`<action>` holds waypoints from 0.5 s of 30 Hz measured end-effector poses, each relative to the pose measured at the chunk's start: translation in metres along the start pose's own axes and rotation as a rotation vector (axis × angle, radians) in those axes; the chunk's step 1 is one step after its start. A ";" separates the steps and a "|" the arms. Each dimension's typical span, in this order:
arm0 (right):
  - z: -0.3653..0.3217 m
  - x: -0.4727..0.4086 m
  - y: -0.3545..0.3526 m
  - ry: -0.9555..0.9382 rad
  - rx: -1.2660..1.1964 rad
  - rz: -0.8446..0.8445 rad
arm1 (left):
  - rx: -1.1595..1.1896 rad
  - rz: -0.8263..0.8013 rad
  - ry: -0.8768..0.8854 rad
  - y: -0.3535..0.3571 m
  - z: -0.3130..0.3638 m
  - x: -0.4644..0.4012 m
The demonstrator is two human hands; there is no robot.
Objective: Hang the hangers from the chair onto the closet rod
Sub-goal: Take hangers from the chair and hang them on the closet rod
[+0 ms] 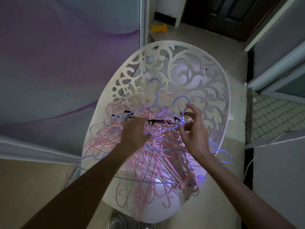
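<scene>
A white chair (189,66) with a cut-out scroll back holds a tangled heap of pink hangers (153,162) mixed with several blue hangers (156,91). A black clip hanger (158,121) lies across the top of the heap. My left hand (133,133) reaches into the pile, fingers curled around hanger wires near the black bar. My right hand (193,129) hovers at the right end of the clip hanger and pinches a thin blue wire between thumb and fingers. No closet rod is in view.
A purple-grey closet door panel (66,63) fills the left side. A yellow object (159,28) lies on the pale floor behind the chair. A dark door (231,14) stands at the back, and white frames (272,75) and a cable (264,142) are on the right.
</scene>
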State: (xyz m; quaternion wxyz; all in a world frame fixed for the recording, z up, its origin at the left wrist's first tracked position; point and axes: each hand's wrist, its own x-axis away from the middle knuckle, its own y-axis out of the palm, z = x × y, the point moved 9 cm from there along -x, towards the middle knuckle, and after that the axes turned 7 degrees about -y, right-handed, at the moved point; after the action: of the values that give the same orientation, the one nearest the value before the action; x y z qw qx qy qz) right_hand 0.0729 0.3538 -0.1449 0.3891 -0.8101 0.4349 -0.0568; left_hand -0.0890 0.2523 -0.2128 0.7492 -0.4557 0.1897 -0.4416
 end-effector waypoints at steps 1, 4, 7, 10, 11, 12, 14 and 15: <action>0.001 0.001 -0.002 0.031 -0.053 0.030 | -0.018 0.028 0.018 -0.004 0.004 -0.001; -0.004 0.002 -0.001 0.062 -0.160 0.058 | 0.037 0.095 0.105 -0.019 0.020 0.002; -0.007 -0.005 0.006 0.105 -0.240 -0.073 | 0.234 -0.109 0.035 -0.013 0.019 0.008; 0.011 -0.009 0.023 0.199 -0.124 -0.327 | 0.348 -0.243 0.009 -0.009 0.001 0.011; 0.018 -0.010 0.029 0.186 -0.028 -0.402 | 0.332 -0.252 0.002 -0.013 -0.010 0.010; 0.026 -0.008 0.036 0.170 0.084 -0.469 | 0.283 -0.264 -0.039 -0.017 -0.026 0.009; 0.041 -0.002 0.049 0.182 0.272 -0.580 | 0.071 -0.300 -0.198 -0.024 -0.070 0.010; 0.045 0.000 0.055 0.179 0.332 -0.603 | -0.060 -0.319 -0.276 -0.027 -0.095 0.014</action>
State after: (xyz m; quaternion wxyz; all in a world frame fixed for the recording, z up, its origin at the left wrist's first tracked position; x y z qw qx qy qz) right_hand 0.0566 0.3625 -0.2134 0.4417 -0.8195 0.1934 -0.3097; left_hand -0.1597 0.1868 -0.2368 0.6748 -0.5582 0.0237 -0.4822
